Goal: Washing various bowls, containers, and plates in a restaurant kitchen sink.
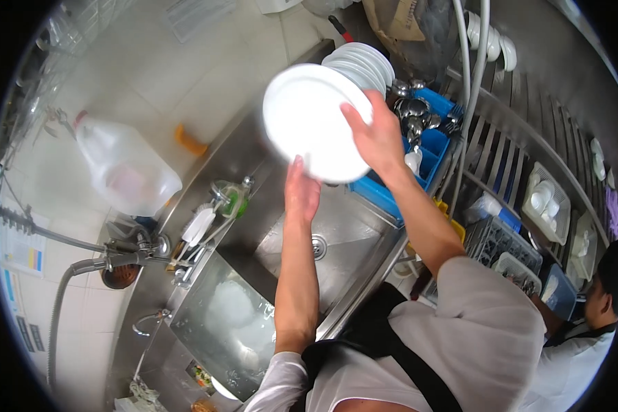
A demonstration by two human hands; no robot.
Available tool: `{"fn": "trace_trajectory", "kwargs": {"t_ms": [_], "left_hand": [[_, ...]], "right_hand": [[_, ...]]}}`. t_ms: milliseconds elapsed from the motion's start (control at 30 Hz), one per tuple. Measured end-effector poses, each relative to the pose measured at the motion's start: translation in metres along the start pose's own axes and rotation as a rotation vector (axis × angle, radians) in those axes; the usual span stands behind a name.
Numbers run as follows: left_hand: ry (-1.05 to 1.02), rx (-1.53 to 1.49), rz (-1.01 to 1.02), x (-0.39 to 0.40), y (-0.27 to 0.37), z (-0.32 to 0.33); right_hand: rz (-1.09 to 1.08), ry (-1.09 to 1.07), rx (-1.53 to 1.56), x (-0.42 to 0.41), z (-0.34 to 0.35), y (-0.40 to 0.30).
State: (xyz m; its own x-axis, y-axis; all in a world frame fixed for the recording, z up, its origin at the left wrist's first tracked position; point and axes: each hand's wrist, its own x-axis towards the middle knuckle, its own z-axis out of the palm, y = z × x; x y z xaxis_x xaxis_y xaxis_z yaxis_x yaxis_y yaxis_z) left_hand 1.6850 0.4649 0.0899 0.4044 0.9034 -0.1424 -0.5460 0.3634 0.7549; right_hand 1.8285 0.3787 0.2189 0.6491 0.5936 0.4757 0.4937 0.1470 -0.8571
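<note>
A round white plate (309, 121) is raised above the sink, slightly blurred. My right hand (378, 134) grips its right rim, thumb on the face. My left hand (302, 190) touches its lower edge with the fingertips; whether it grips is unclear. Just behind the plate stands a row of white plates (363, 62). Right of them, a blue cutlery caddy (432, 147) holds spoons and forks. Below my hands lies a steel sink basin with a drain (318, 247). The neighbouring basin holds cloudy water (237, 314) with pale dishes under the surface.
A spray hose and tap (134, 255), a dish brush (200, 224) and a hanging plastic jug (129, 165) are at the left. Grey hoses (471, 98) hang by the caddy. Slatted racks with baskets (548, 206) and a co-worker (592, 319) are at the right.
</note>
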Motion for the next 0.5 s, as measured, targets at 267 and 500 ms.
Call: {"fn": "trace_trajectory", "kwargs": {"t_ms": [267, 500], "left_hand": [[0.281, -0.265, -0.274, -0.132, -0.004, -0.083], [0.370, -0.322, -0.252, -0.215, -0.050, -0.153]], "right_hand": [[0.036, -0.332, -0.417, -0.003, 0.036, 0.157], [-0.156, -0.210, -0.314, 0.107, 0.092, 0.187]]}}
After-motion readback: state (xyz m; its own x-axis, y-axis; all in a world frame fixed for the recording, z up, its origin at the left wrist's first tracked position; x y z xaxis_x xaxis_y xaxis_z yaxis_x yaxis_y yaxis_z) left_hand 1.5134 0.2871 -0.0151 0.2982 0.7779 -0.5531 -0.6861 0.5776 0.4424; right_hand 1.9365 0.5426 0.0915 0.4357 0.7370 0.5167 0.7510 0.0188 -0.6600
